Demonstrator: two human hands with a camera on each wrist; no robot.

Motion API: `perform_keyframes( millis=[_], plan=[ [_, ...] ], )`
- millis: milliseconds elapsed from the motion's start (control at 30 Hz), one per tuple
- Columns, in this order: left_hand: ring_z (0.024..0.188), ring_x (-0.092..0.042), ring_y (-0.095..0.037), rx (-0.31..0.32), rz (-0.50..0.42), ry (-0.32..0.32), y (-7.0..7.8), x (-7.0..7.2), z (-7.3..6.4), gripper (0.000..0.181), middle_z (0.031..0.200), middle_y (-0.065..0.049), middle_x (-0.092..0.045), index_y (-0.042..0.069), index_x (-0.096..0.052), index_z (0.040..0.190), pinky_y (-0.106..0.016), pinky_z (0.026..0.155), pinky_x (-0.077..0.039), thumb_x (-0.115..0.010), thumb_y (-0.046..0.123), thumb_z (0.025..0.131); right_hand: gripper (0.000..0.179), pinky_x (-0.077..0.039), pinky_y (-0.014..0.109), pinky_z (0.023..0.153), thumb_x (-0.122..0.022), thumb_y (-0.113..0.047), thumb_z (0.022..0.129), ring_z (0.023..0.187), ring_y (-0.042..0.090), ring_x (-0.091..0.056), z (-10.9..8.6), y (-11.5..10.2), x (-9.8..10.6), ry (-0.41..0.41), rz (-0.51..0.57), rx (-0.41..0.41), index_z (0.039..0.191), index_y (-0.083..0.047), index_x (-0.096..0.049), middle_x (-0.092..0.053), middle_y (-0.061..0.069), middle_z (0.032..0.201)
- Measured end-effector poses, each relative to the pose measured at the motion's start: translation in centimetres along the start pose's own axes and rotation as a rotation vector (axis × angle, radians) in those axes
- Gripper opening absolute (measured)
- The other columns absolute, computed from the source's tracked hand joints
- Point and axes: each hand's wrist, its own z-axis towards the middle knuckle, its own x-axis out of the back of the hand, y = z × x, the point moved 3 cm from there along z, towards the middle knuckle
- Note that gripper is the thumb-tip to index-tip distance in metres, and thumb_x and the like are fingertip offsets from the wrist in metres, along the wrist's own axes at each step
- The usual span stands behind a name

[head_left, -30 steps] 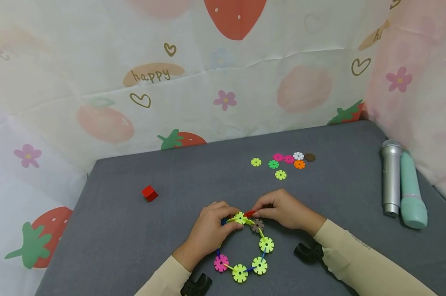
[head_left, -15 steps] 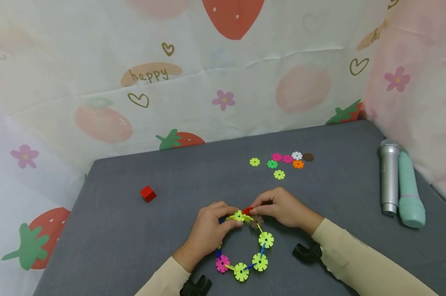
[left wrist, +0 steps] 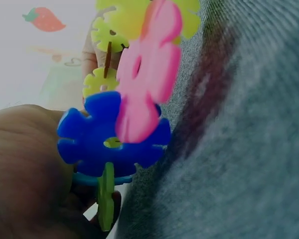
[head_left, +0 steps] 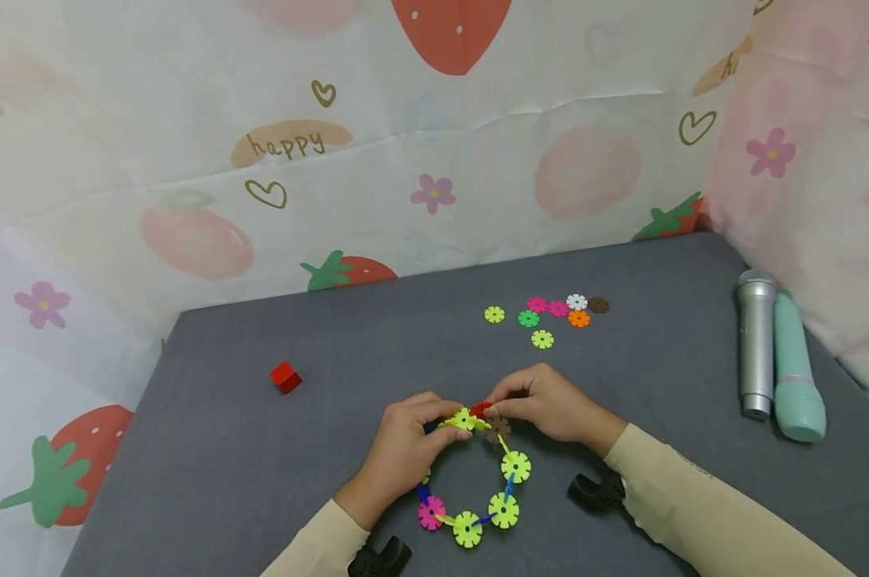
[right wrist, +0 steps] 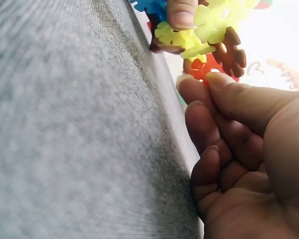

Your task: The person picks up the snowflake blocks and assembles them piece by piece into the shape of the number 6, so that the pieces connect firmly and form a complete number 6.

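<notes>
Toward the front of the table is a ring of interlocking notched plastic discs, mostly yellow-green, with a pink disc (head_left: 431,513) and blue ones between. My left hand (head_left: 406,441) pinches a yellow-green disc (head_left: 464,418) at the ring's far side. My right hand (head_left: 553,405) pinches a red disc (head_left: 481,410) between thumb and forefinger, against that far part of the ring. A brown disc (head_left: 501,430) hangs close beside it. Whether the red disc's slot is engaged cannot be told. The left wrist view shows a blue disc (left wrist: 89,134) near the palm.
Several loose discs lie farther back, among them a green disc (head_left: 528,319) and an orange disc (head_left: 579,319). A red cube (head_left: 286,377) sits at the left. A silver microphone (head_left: 756,344) and a mint-green microphone (head_left: 799,377) lie at the right edge. A printed curtain (head_left: 478,160) hangs behind.
The red disc has turned from nearly edge-on to show more of its face, held by the right hand. The ring's right side has shifted slightly away from the person. Both hands keep their grips.
</notes>
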Motion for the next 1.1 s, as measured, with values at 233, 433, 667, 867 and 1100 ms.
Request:
perform_keyframes(
  millis=[233,433,667,867,1100],
  plan=[
    [0.081,-0.063,-0.009,0.008,0.015,-0.005,0.2,-0.1,0.0,0.023,0.093,0.01,-0.07,0.01,-0.084,0.113,-0.031,0.07,-0.055,-0.091,0.014,0.091,0.01,-0.06,0.036,0.072,-0.075,-0.004,0.103,0.077,0.02,-0.071,0.0,-0.1,-0.3,-0.016,0.012,0.027,0.105,-0.004,-0.086,-0.079,0.0,0.094],
    [0.084,-0.059,-0.012,0.068,0.039,-0.054,0.4,-0.2,0.0,0.032,0.097,0.009,-0.066,0.008,-0.079,0.128,-0.033,0.073,-0.053,-0.087,0.015,0.097,0.014,-0.059,0.034,0.079,-0.074,-0.006,0.105,0.087,0.016,-0.071,0.0,-0.2,0.0,-0.028,-0.108,0.017,0.113,-0.011,-0.084,-0.078,-0.005,0.104],
    [0.093,-0.056,-0.014,0.126,0.158,-0.072,0.0,-0.1,-0.1,0.031,0.101,0.01,-0.064,0.012,-0.081,0.128,-0.047,0.087,-0.041,-0.086,0.02,0.098,0.018,-0.058,0.037,0.088,-0.074,-0.014,0.107,0.102,0.019,-0.07,-0.1,0.4,2.0,0.115,-0.161,-0.001,0.123,-0.007,-0.079,-0.076,0.002,0.117],
    [0.096,-0.058,-0.014,0.151,0.162,-0.077,0.0,0.0,-0.1,0.03,0.101,0.01,-0.064,0.013,-0.082,0.126,-0.049,0.088,-0.04,-0.087,0.022,0.097,0.025,-0.057,0.032,0.079,-0.073,-0.015,0.108,0.097,0.026,-0.068,-0.1,1.0,4.0,0.281,-0.108,-0.006,0.129,-0.002,-0.076,-0.075,0.008,0.118],
    [0.095,-0.057,-0.014,0.164,0.163,-0.083,-0.3,-0.1,-0.1,0.029,0.102,0.011,-0.064,0.016,-0.081,0.125,-0.049,0.09,-0.039,-0.087,0.023,0.098,0.032,-0.053,0.032,0.076,-0.065,-0.019,0.113,0.095,0.035,-0.063,0.3,1.6,6.2,0.498,0.003,0.007,0.133,0.005,-0.069,-0.069,0.021,0.112]
  ],
)
